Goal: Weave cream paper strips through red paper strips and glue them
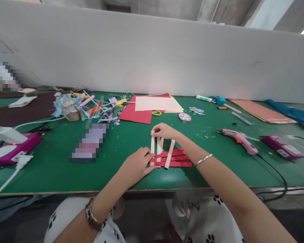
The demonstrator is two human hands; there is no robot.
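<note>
Red strips (186,163) of what looks like paper lie near the front edge of the green table (126,141), about midway along it, fanning out toward the right. Behind the table stands a long pale panel (152,50). On the table's far side, a red sheet (135,114) lies partly under a pale pink sheet (154,103). A pink glue gun (239,140) rests off to the right, well apart from the strips.

The left hand (139,163) is on the left ends of the red strips, thumb and fingers set over them; I cannot tell whether it pinches them or only presses them to the table. The right hand (162,131) has its thumb and finger together on the far end of the leftmost of the cream strips (169,153), which lie across the red ones.

All these strips should be very light and floppy, easily creased or torn, and apt to slide on the smooth table. The gathered left ends of the red strips look the best place to hold them flat. A cream one is best taken by its free far tip, with a light pinch and little sideways pull.

Smallest is a yellow loop (156,113), perhaps a scissors handle, peeking out beside the red sheet.
</note>
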